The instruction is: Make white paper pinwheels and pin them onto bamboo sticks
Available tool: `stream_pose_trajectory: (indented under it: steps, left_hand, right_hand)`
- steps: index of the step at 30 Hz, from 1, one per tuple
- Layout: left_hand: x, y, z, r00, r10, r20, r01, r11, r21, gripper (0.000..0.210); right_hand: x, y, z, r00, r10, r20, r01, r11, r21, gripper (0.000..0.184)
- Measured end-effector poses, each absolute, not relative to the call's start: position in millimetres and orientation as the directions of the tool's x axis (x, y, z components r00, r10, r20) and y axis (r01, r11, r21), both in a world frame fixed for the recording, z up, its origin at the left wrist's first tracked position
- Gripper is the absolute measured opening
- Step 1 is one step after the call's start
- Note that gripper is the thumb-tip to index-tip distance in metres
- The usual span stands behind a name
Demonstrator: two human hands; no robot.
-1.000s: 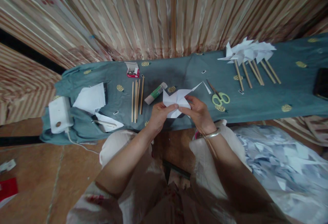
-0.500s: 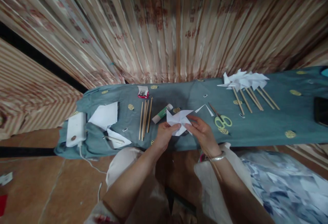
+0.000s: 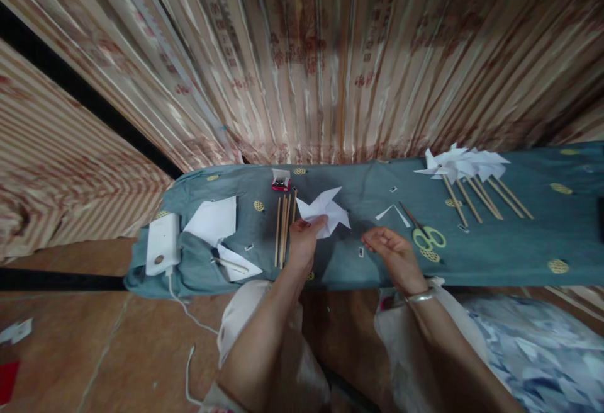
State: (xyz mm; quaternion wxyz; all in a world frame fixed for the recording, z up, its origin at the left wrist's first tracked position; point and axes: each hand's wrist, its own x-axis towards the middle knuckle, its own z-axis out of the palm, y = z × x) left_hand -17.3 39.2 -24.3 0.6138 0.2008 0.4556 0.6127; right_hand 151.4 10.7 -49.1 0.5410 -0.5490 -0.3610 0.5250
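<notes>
A white paper pinwheel head [image 3: 334, 213] is pinched by my left hand [image 3: 304, 240], its folded blades fanning out above the cloth. To the right of it, apart from the paper, is my right hand [image 3: 391, 252]. Its fingers are curled in with the tips together; whatever they may hold is too small to make out. Two thin paper slivers [image 3: 401, 216] and green-handled scissors [image 3: 428, 237] lie beyond the right hand. Several wooden sticks [image 3: 283, 230] lie just left of the pinwheel, below a small red-and-white box of pins [image 3: 281, 181].
Finished pinwheels on sticks [image 3: 465, 164] lie overlapping at the back right. At left are white paper sheets [image 3: 214, 221], a folded paper piece with a pen-like tool [image 3: 238, 265], and a white device [image 3: 163, 246] with a cord. A pleated curtain [image 3: 306, 85] hangs behind the cloth-covered table [image 3: 509, 249].
My right hand has let go of the pinwheel and moved away to the right. The left hand keeps the pinwheel, which now covers the glue stick. The view has shifted slightly.
</notes>
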Motion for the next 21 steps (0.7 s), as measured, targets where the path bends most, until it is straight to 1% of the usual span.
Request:
stream_pose_trajectory:
  steps: [4, 6, 8, 10, 12, 13, 15, 16, 21]
  left_hand:
    - [-21.6, 42.0, -23.2, -0.202, 0.935, -0.292, -0.57, 0.13, 0.811, 0.032]
    - [-24.3, 44.0, -22.7, -0.216, 0.934, -0.284, -0.559, 0.12, 0.82, 0.032]
    - [-30.5, 48.7, -21.7, -0.244, 0.933, -0.265, -0.561, 0.087, 0.823, 0.032]
    - [-40.9, 56.0, -19.8, -0.305, 0.924, -0.232, -0.572, 0.018, 0.82, 0.033]
    - [-53.7, 63.9, -16.4, -0.398, 0.895, -0.203, -0.573, -0.07, 0.816, 0.034]
    - [-60.3, 67.3, -14.3, -0.448, 0.872, -0.198, -0.572, -0.11, 0.813, 0.033]
    - [-72.2, 72.0, -9.4, -0.518, 0.833, -0.195, -0.563, -0.16, 0.811, 0.033]
    - [-77.2, 73.2, -6.7, -0.545, 0.815, -0.197, -0.562, -0.18, 0.808, 0.031]
    - [-93.0, 70.8, 7.0, -0.592, 0.774, -0.222, -0.595, -0.234, 0.769, 0.019]
  right_hand:
    - [145.7, 14.3, -57.6, 0.167, 0.975, -0.143, -0.092, -0.129, -0.987, 0.041]
    - [143.5, 20.2, -62.3, 0.148, 0.984, -0.101, -0.011, -0.101, -0.995, 0.038]
    - [139.8, 31.4, -64.2, 0.1, 0.995, -0.022, 0.108, -0.033, -0.994, 0.032]
    - [131.9, 48.8, -61.8, 0.008, 0.996, 0.094, 0.249, 0.089, -0.964, 0.024]
    - [118.3, 71.7, -55.2, -0.123, 0.974, 0.19, 0.419, 0.225, -0.88, 0.019]
    - [109.3, 84.7, -50.8, -0.18, 0.952, 0.246, 0.498, 0.304, -0.812, 0.018]
    - [87.5, 112.0, -41.3, -0.319, 0.886, 0.336, 0.651, 0.463, -0.602, 0.021]
    - [75.3, 125.6, -37.0, -0.354, 0.871, 0.341, 0.665, 0.491, -0.563, 0.021]
    - [17.8, 179.0, -24.3, -0.487, 0.81, 0.327, 0.665, 0.586, -0.462, 0.019]
